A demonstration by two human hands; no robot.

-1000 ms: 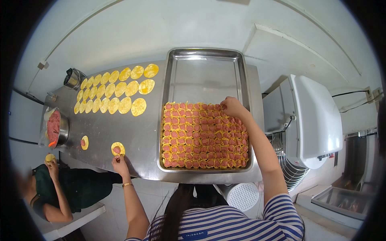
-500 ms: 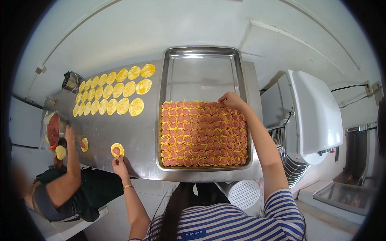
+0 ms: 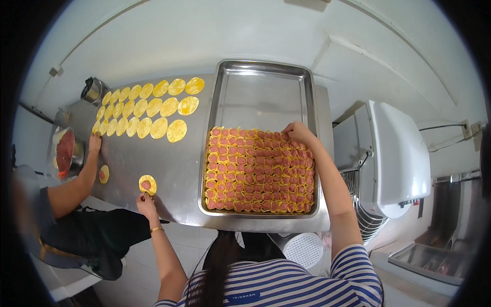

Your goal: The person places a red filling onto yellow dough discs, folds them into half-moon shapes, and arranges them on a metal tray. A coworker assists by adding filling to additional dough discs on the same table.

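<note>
A thin round yellow wrapper (image 3: 152, 188) with a blob of pink minced meat (image 3: 146, 184) on it lies near the table's front edge. My left hand (image 3: 147, 203) is closed in a pinch at its near edge. At the far right of the packed rows, the fingertips of my right hand (image 3: 299, 133) come together on a dumpling, mostly hidden by them. Rows of open-topped yellow dumplings filled with pink meat (image 3: 258, 174) take up the near part of a deep steel tray (image 3: 313, 102).
Three rows of flat yellow wrappers (image 3: 177, 131) lie on the steel table (image 3: 123, 163). A co-worker's hand (image 3: 95, 142) touches one at the left, beside a bowl of minced meat (image 3: 65, 151). Another meat-topped wrapper (image 3: 104, 174) lies nearer. A white machine (image 3: 394, 153) stands right.
The co-worker's hand has moved from the meat bowl to the near-left wrappers; the yellow round beside the bowl is gone from there. My hands stay at the same spots while the view shifts slightly.
</note>
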